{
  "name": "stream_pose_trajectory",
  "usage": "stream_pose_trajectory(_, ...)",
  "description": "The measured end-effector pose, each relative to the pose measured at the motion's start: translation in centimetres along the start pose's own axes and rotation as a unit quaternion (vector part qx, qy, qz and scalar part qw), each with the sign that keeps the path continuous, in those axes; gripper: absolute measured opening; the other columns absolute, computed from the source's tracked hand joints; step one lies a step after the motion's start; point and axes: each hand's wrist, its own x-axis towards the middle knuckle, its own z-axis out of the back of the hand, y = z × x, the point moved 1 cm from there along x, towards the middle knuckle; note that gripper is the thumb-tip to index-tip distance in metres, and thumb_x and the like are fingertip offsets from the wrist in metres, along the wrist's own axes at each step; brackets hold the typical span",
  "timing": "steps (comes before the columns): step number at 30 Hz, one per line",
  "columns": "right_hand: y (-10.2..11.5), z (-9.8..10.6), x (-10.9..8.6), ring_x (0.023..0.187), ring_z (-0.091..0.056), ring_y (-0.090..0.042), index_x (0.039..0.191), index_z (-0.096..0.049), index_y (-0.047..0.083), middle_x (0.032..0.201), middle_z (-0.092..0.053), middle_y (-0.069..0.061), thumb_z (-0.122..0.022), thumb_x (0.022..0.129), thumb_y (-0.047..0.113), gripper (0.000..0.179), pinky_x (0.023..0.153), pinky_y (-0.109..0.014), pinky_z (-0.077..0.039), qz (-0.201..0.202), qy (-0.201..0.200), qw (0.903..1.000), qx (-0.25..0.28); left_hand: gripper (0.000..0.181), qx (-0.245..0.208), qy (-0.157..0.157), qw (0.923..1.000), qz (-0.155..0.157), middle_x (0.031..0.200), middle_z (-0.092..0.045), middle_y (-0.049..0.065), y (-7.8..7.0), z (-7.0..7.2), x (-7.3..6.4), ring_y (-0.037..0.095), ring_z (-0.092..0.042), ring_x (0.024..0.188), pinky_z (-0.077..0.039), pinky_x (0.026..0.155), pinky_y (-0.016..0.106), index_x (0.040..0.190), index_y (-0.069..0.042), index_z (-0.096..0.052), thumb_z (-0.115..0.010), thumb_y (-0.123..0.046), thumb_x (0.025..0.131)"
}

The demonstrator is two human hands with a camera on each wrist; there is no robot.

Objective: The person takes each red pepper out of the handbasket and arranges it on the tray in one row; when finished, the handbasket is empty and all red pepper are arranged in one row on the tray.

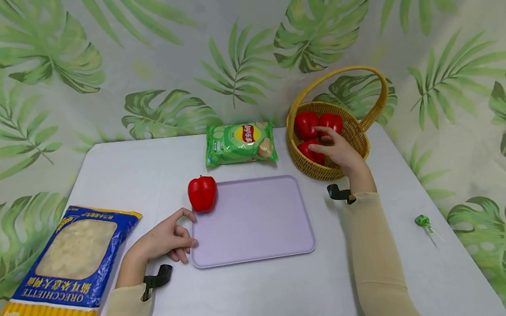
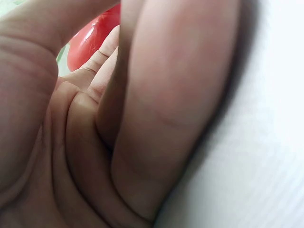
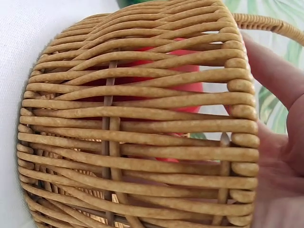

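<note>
A lilac tray [image 1: 253, 221] lies on the white table, with one red bell pepper [image 1: 202, 194] upright at its far left corner. My left hand [image 1: 164, 240] rests beside the tray's left edge, its fingertips at the rim and its fingers loosely bent; they fill most of the left wrist view. A wicker basket [image 1: 331, 172] at the back right contains several red bell peppers [image 1: 306, 125]. Over its mouth my right hand [image 1: 342, 150] reaches in, thumb and fingers spread apart just above the peppers. In the right wrist view the basket's woven wall [image 3: 142, 128] hides the fingertips.
Behind the tray lies a green bag of chips [image 1: 240, 144]. A blue and yellow orecchiette pasta bag [image 1: 67, 274] is at the left edge. Far to the right is a small green-wrapped lollipop [image 1: 423, 221]. The basket's tall handle [image 1: 339, 69] arches over its opening.
</note>
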Motion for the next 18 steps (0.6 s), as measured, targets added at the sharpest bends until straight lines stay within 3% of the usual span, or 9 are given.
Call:
stream_pose_trajectory(9,-2.5,0.4,2.3,0.154,-0.023,-0.046,0.167,-0.028,0.019,0.169,-0.024,-0.026,-0.067,0.105,0.027,0.074,0.125,-0.064,-0.03,-0.012,-0.006,0.9997,-0.022,0.059,-0.001,0.002,1.0,0.001,0.076,-0.072,0.007,-0.3,-0.1,-0.1,0.025,-0.075,0.06,-0.06,0.053,0.031,0.139,-0.009,-0.04,-0.08,-0.019,0.095)
stream_pose_trajectory(18,-3.0,0.5,2.8,0.154,-0.021,-0.045,0.166,-0.03,0.02,0.169,-0.025,-0.025,-0.065,0.106,0.027,0.071,0.126,-0.066,-0.03,-0.029,-0.001,0.9992,-0.026,0.059,-0.002,0.0,1.0,0.003,0.077,-0.073,0.006,-0.1,-0.1,0.0,0.025,-0.075,0.061,-0.06,0.054,0.031,0.138,-0.011,-0.041,-0.08,-0.019,0.095)
